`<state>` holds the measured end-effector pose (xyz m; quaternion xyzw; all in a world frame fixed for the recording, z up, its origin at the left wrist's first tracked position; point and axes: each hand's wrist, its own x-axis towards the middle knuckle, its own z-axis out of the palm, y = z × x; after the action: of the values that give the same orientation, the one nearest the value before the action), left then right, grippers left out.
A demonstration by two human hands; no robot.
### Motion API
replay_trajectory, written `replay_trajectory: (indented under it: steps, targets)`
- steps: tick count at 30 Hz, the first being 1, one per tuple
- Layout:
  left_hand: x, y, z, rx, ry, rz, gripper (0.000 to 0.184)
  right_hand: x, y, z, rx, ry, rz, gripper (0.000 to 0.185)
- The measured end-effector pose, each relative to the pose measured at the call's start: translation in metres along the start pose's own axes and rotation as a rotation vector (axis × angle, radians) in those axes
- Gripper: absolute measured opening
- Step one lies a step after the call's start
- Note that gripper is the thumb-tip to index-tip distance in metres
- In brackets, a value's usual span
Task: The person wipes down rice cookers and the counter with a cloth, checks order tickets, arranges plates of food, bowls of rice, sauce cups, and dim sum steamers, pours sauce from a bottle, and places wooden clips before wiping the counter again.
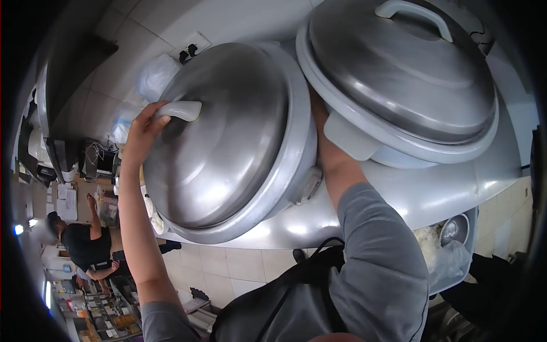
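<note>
My left hand point(149, 126) is closed around the pale handle point(183, 110) on the domed metal lid point(228, 142) of the left large cooker, which looks like a commercial rice cooker. The lid lies within the cooker's light grey rim point(297, 117). My right forearm point(334, 157) reaches between this cooker and a second one, and my right hand is hidden behind them. That second cooker point(399, 151), at the right, has a similar metal lid point(393, 74) with an arched handle point(419, 12). A pale side grip point(347, 135) juts from it beside my forearm.
Both cookers stand on a shiny steel counter point(393, 191). Plugs sit in a wall socket point(191, 50) behind, near a plastic bag point(156, 77). A tub point(472, 251) with a metal bowl point(454, 230) is at lower right. Another person point(85, 242) works at far left.
</note>
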<state>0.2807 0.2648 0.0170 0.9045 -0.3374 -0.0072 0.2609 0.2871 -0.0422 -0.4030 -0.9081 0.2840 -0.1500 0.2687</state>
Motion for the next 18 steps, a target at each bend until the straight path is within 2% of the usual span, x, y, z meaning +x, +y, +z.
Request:
replay_trajectory:
  steps: [4, 6, 8, 13, 15, 16, 18]
  targets:
    - [-0.001, -0.001, 0.000, 0.052, -0.003, 0.043, 0.032, 0.020, 0.000, 0.001, 0.024, 0.034, 0.014, 0.041]
    - [0.001, -0.002, -0.004, 0.086, -0.048, -0.054, 0.032, 0.024, 0.000, -0.001, 0.048, 0.059, 0.014, 0.041]
    - [0.001, -0.001, -0.004, 0.067, -0.059, -0.026, 0.033, 0.022, 0.002, -0.008, 0.072, 0.103, -0.005, 0.041]
    - [0.005, -0.010, -0.007, 0.080, -0.070, 0.028, 0.035, -0.032, 0.017, -0.019, 0.169, 0.316, -0.215, 0.042]
    - [0.004, -0.013, -0.006, 0.031, -0.069, 0.073, 0.036, -0.079, 0.025, -0.027, 0.073, 0.313, -0.384, 0.042]
    - [0.006, -0.014, -0.007, 0.022, -0.078, 0.074, 0.036, -0.120, 0.016, -0.062, -0.127, 0.075, -0.442, 0.042]
    - [0.009, -0.017, -0.007, 0.051, -0.082, 0.097, 0.036, -0.192, 0.004, -0.095, -0.049, 0.013, -0.423, 0.041]
